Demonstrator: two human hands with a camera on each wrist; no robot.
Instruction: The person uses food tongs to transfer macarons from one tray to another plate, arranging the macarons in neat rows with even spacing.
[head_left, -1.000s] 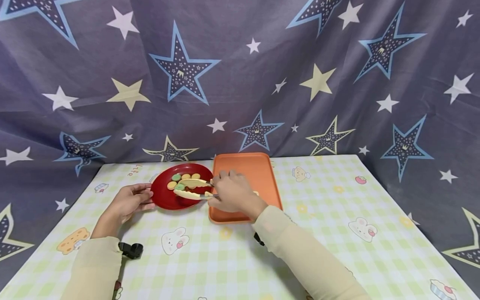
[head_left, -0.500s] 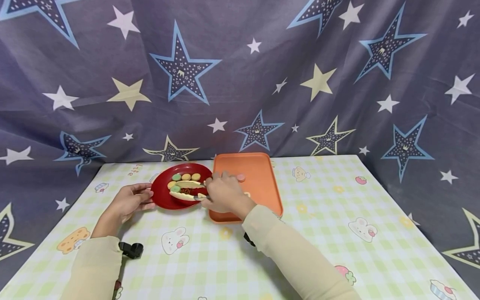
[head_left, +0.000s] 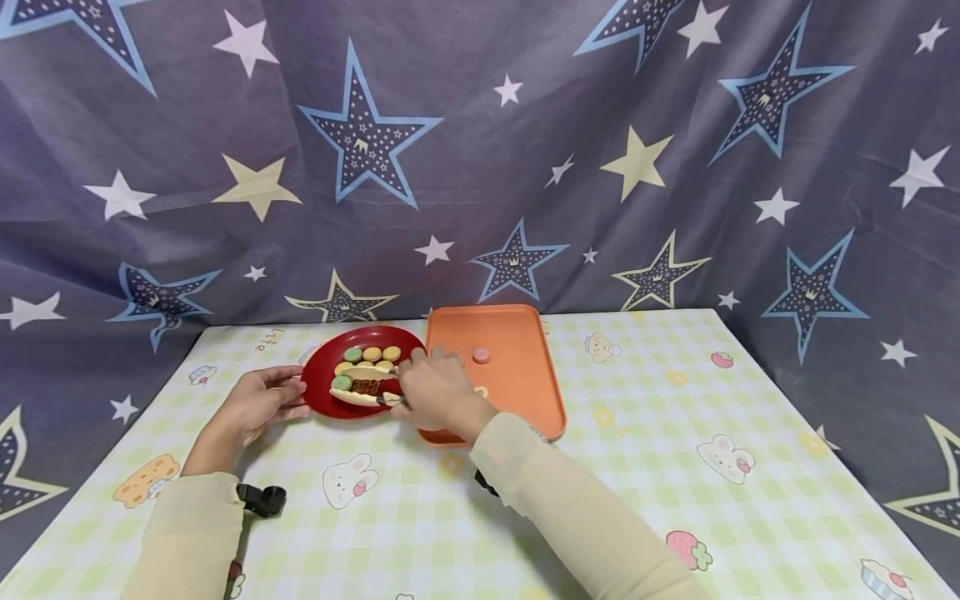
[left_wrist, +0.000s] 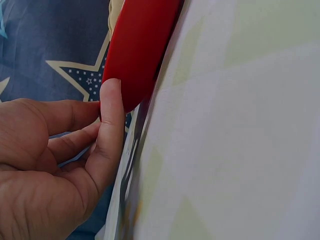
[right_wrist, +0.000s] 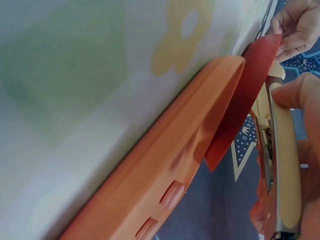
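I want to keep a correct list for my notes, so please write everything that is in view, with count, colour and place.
Tablecloth: 1, white and pale green, beneath the dishes
Backdrop: 1, dark with stars, behind the tablecloth
Tray: 1, orange, right of the plate
Plate: 1, red, left of the tray
Green pieces: at least 2, on the plate
Yellow pieces: several, on the plate, exact count unclear
Pink piece: at least 1, on the tray
Tongs: 1, cream with metal, tips over the plate
Wrist devices: 2, black, one per wrist
Sleeves: 2, cream, on the forearms
Left hand: 1, at the plate's rim
Right hand: 1, holding the tongs
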